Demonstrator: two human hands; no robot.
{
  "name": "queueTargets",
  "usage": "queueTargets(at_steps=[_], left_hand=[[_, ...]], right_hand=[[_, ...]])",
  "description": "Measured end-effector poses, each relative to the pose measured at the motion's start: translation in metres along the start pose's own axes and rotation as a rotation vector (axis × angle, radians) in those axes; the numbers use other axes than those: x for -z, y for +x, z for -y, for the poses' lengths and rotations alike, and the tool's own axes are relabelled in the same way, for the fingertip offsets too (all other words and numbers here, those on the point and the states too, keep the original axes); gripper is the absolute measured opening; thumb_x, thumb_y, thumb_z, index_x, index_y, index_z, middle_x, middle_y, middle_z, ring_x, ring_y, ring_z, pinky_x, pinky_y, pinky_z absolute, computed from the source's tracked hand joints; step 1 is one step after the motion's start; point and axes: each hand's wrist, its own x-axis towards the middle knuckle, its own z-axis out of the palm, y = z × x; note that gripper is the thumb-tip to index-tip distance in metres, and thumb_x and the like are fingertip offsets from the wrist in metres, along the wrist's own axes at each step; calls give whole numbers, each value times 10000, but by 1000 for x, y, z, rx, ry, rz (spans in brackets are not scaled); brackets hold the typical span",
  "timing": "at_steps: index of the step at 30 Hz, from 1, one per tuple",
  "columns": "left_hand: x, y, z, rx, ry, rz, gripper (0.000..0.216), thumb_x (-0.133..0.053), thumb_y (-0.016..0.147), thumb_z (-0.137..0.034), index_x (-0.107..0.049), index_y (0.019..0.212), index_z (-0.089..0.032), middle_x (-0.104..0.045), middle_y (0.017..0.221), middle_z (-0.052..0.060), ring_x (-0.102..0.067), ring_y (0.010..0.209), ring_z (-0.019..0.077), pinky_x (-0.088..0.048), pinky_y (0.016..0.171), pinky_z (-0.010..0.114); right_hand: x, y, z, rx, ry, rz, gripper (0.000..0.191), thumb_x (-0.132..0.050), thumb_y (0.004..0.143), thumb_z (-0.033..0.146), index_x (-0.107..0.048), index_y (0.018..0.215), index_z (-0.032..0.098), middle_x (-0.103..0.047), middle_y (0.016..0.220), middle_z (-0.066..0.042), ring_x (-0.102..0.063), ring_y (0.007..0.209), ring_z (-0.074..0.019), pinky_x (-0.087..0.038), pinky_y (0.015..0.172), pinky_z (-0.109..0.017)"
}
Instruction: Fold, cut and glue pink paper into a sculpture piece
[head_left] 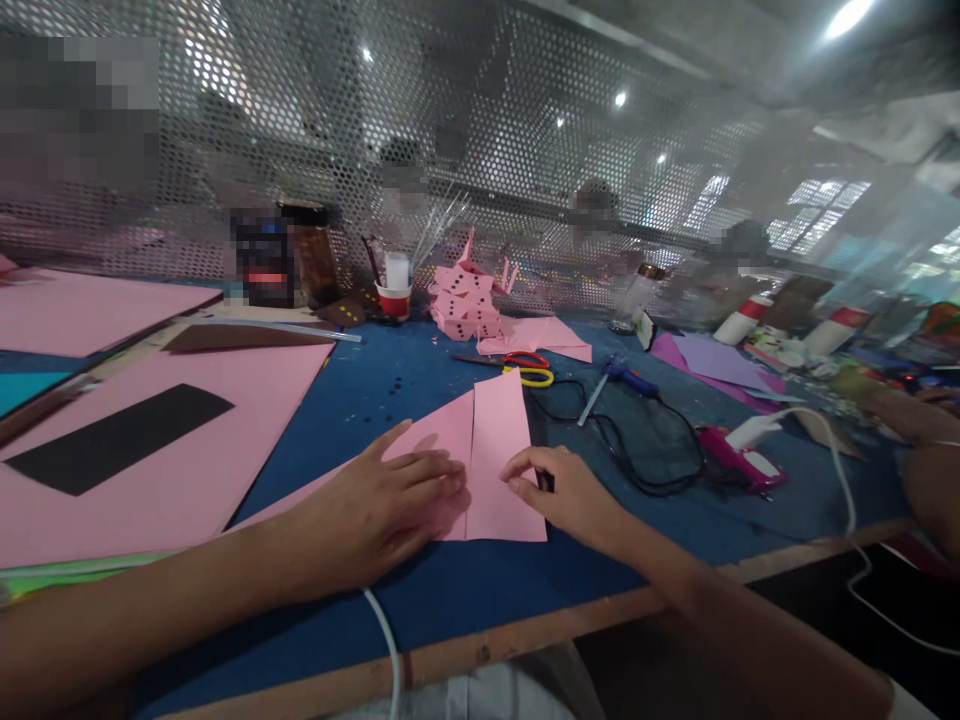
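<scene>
Blue worktop (341, 425) before perforated metal screen (487, 130). Pink paper (502, 430) lies near front edge. Left hand (409, 495) flat, laid across it, probably steadying it. Right hand (574, 490) narrow, curled over paper's right side; can't tell if pinching. Scissors (529, 376) beyond, seemingly placed within reach.

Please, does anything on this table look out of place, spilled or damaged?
Nothing looks clearly damaged. Slightly untidy: small dark dots lie scattered on the blue tabletop, left of the scissors, like loose bits; and a black cable lies in loose loops to the right of the right hand.
</scene>
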Motion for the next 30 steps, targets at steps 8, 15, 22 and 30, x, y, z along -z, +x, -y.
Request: queueTargets(at_steps=[8,15,22,30], left_hand=[[-2,0,1,10,-47,-43,378,-518,1029,-234,-587,1393,-313,-666,1427,29,-573,1370,216,-62,1305,502],[-5,-2,3,33,-35,-30,427,-535,1045,-260,-512,1471,-277,-608,1504,58,-491,1455,217,-31,1310,502],[-10,-3,2,27,-73,-38,371,-540,1054,-325,-561,1423,-297,-649,1459,15,-542,1408,196,-6,1314,449],[-8,1,0,25,-67,-12,387,-547,1037,-298,-566,1424,-310,-671,1410,18,-567,1372,222,-118,1304,477]], right_hand=[[5,-2,3,-3,2,29,137,-656,917,183,-771,967,240,-755,862,11,-602,752,-160,-378,766,-303],[3,3,-10,22,115,-74,143,-636,937,277,-744,1020,233,-724,872,5,-585,717,-153,-404,708,-279],[4,7,-17,15,109,-153,211,-618,945,333,-759,1055,222,-661,759,9,-535,650,-152,-383,636,-273],[5,1,-8,65,172,-46,195,-642,920,236,-773,1064,235,-797,1094,-17,-715,955,-190,-481,855,-284]])
